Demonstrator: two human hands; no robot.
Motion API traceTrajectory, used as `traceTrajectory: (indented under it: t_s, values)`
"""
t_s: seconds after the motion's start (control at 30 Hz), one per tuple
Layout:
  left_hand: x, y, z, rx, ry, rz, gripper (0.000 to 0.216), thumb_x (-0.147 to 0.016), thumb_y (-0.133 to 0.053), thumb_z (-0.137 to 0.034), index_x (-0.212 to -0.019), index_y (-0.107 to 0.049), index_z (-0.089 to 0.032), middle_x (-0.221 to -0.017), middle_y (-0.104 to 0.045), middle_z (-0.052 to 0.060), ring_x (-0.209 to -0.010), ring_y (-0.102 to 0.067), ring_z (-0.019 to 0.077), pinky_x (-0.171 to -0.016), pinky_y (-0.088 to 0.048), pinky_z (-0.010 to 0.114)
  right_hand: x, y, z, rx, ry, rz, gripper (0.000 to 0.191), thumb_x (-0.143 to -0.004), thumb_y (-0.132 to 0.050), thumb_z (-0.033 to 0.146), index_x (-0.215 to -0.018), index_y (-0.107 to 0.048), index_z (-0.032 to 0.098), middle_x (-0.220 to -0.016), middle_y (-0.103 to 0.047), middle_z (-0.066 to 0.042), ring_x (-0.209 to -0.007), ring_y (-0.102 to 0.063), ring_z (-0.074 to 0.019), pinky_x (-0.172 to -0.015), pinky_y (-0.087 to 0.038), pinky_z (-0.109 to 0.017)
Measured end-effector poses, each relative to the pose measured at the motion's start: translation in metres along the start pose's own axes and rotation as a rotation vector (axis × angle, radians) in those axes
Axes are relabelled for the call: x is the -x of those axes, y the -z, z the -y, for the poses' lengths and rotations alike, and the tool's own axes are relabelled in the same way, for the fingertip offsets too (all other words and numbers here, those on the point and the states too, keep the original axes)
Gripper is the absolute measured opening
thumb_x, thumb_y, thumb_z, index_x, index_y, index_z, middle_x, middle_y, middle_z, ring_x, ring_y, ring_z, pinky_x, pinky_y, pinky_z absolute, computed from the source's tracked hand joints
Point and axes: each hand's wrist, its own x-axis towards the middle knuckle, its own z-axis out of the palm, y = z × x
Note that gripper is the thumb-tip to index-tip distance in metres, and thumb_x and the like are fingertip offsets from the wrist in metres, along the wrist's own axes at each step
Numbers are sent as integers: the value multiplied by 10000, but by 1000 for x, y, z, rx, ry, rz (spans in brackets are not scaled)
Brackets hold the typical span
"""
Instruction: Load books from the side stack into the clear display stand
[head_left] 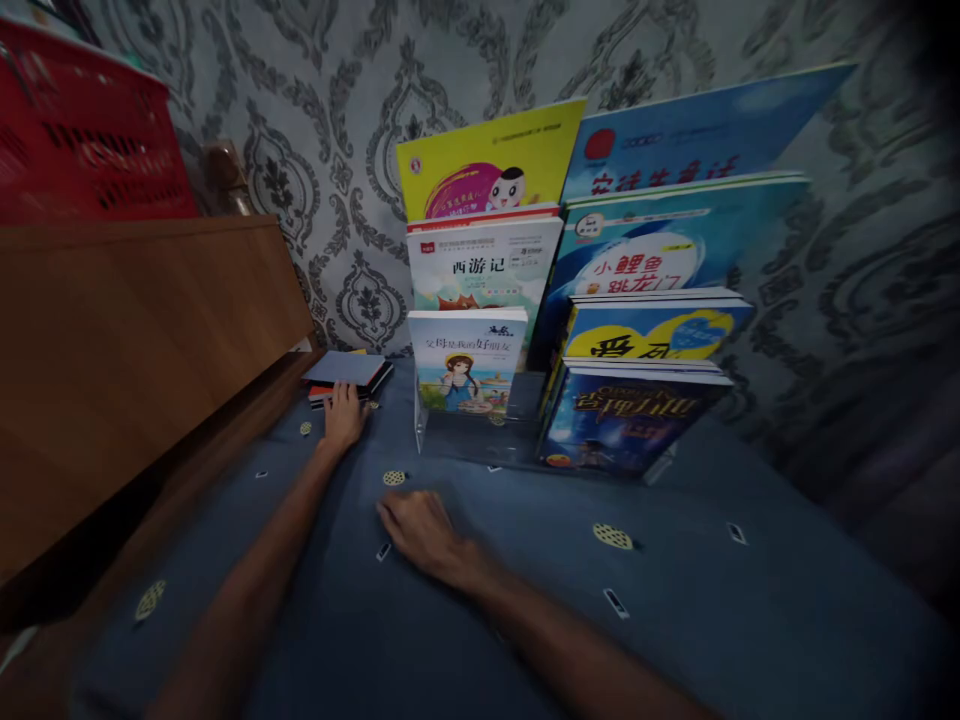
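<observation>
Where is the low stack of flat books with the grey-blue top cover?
In the head view, the stack lies left of centre on the dark blue cloth, at the left hand, between the brown wooden cabinet and the clear plastic book rack.

Book stack (337, 369), rack (480, 440) on blue cloth (675, 600)

Open passage runs over the blue cloth (690, 610) in front of the clear rack (476, 442), with a gap between rack and stacked books (343, 367). The wooden cabinet (135, 360) bars the left, upright books (469, 365) the rear.

Flat, grey-topped stack of books (343, 367)
</observation>
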Motion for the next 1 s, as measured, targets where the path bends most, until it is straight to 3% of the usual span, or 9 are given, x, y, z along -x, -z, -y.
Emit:
traceTrajectory:
  t_s: [0.1,0.3,0.57,0.7,0.87,1.0]
  values:
    - [-27,-5,4,-8,-13,31,660,-996,-438,-423,-1525,-340,-40,-1612,-319,241,-1532,-225,362,-1194,-277,572,-4,-17,-9,-50,-33,-13,316,-1039,-432,286,-1028,-735,196,-953,-787,-93,-860,-735,-207,-683,-389,-291]
    - [-60,-15,9,-4,-88,124,681,-962,-502,-537,-1510,-399,-147,-1596,-374,207,-1510,-284,366,-1158,-306,606,-8,-19,-16,-126,-39,-33,278,-1011,-481,265,-924,-736,195,-900,-784,-73,-802,-714,-188,-660,-346,-298]
    - [-44,-3,29,-41,-179,132,498,-985,-491,-320,-1466,-435,-202,-1534,-466,187,-1415,-440,321,-1132,-339,585,-9,-19,-15,-123,-44,-21,274,-1012,-479,273,-937,-732,198,-896,-779,-68,-794,-698,-190,-654,-322,-304]
    - [-41,9,34,-89,-225,145,401,-991,-405,-190,-1373,-527,-212,-1417,-591,167,-1314,-549,294,-1115,-350,543,-9,-19,-15,-124,-32,-12,281,-1013,-476,264,-917,-730,195,-912,-779,-72,-806,-698,-193,-661,-323,-303]
    - [-51,20,30,-152,-266,177,331,-966,-391,-137,-1168,-653,-142,-1144,-724,190,-1112,-672,295,-1034,-414,480,-7,-17,-14,-99,-24,-11,271,-1016,-473,263,-957,-728,193,-930,-780,-70,-833,-705,-190,-664,-324,-297]
    - [-55,28,29,-181,-286,202,323,-950,-416,-135,-1125,-686,-130,-1103,-730,196,-1081,-683,287,-982,-450,412,-5,-14,-14,-88,-22,-15,276,-1018,-466,265,-972,-728,195,-938,-776,-74,-852,-702,-191,-673,-334,-292]
